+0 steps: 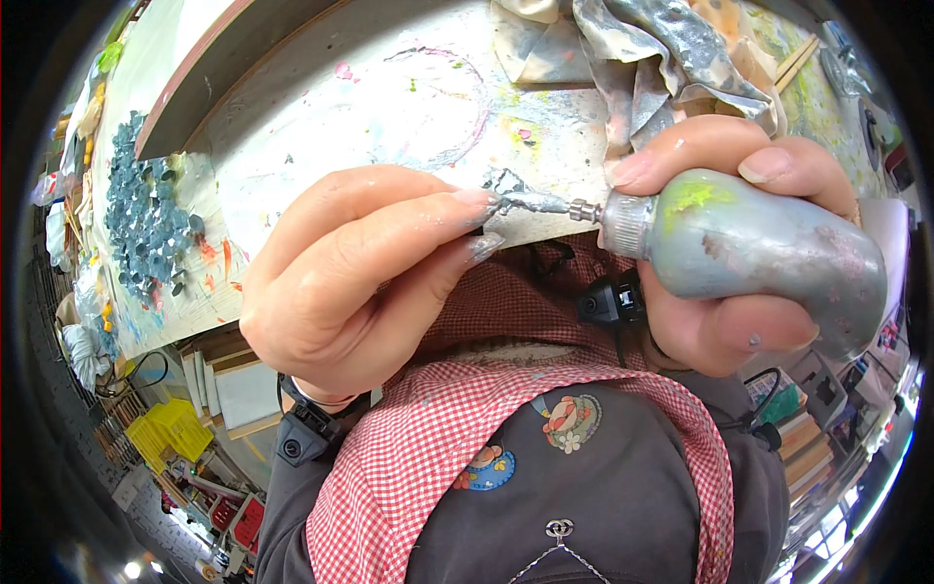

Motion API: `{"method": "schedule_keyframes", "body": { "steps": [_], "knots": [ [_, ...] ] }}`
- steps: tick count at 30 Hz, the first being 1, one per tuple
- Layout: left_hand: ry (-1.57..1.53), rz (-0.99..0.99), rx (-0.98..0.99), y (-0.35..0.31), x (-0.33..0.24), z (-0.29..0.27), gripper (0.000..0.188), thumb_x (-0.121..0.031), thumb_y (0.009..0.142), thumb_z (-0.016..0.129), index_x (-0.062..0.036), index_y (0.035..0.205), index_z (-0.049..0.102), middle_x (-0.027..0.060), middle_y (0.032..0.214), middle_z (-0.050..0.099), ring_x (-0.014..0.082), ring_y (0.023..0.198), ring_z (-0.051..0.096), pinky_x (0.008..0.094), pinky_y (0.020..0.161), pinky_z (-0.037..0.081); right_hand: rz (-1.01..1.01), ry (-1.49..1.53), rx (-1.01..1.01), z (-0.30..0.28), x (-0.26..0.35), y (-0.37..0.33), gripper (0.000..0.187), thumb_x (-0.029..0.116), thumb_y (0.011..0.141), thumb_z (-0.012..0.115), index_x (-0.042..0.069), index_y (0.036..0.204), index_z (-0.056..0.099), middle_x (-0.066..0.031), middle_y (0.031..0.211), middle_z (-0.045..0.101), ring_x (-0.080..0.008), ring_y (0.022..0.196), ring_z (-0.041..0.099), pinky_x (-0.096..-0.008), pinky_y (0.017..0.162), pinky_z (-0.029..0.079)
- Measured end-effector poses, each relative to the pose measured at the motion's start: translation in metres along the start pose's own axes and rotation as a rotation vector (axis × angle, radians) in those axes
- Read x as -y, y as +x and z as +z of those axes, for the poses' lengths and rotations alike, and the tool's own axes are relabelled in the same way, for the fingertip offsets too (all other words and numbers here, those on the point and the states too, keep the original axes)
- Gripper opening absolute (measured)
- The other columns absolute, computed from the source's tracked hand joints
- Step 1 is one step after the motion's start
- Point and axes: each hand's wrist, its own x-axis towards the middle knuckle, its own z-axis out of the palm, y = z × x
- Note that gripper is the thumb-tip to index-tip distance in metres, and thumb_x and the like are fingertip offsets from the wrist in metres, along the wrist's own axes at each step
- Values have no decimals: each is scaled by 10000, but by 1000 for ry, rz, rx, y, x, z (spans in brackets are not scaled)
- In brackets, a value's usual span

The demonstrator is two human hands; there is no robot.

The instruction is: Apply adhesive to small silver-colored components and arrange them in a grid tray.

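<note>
My left hand (350, 268) is closed, with thumb and index finger pinching a small ragged piece (506, 185) coated in silvery grey paint. Its exact kind cannot be made out. Grey paint smears those fingertips. Wrapped around a grey plastic squeeze bottle (769, 238) is my right hand (710, 336), its fingers above and thumb below. The bottle lies sideways, its ribbed collar (625, 224) and narrow metal nozzle (584, 209) pointing left. The nozzle meets the grey-coated piece; where one ends and the other begins is hard to tell.
A paint-spattered white table (321, 127) spreads beyond my hands. Many small grey-blue pieces (146, 209) lie clustered at its left, near a long dark-edged board (209, 83). Stained cloths (632, 58) are heaped at the back right, beside wooden sticks (798, 63). A yellow crate (170, 430) stands lower left.
</note>
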Motion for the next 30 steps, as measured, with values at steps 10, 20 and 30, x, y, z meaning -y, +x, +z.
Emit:
{"method": "schedule_keyframes", "body": {
  "steps": [10,20,30],
  "knots": [
    [-10,-8,-8,-1,0,0,298,107,594,691,28,871,617,150,794,619,202,734,590,254,632,468,-49,30,235,-23,-5,6,641,540,870,382,-58,1100,349,-248,721,570,-236,533,557,-259,497,457],
    [7,-5,-19,-2,0,1,284,85,603,708,25,865,616,148,786,617,199,731,591,253,623,471,-85,8,157,-22,-4,3,645,553,869,368,-57,1081,361,-242,694,568,-210,514,536,-242,465,418],
    [-31,-45,-6,-4,2,0,236,99,659,666,42,881,605,172,825,602,191,701,597,251,599,503,69,-37,147,-14,8,3,635,520,854,442,-59,1096,347,-242,740,572,-236,602,578,-266,534,472]
  ]
}}
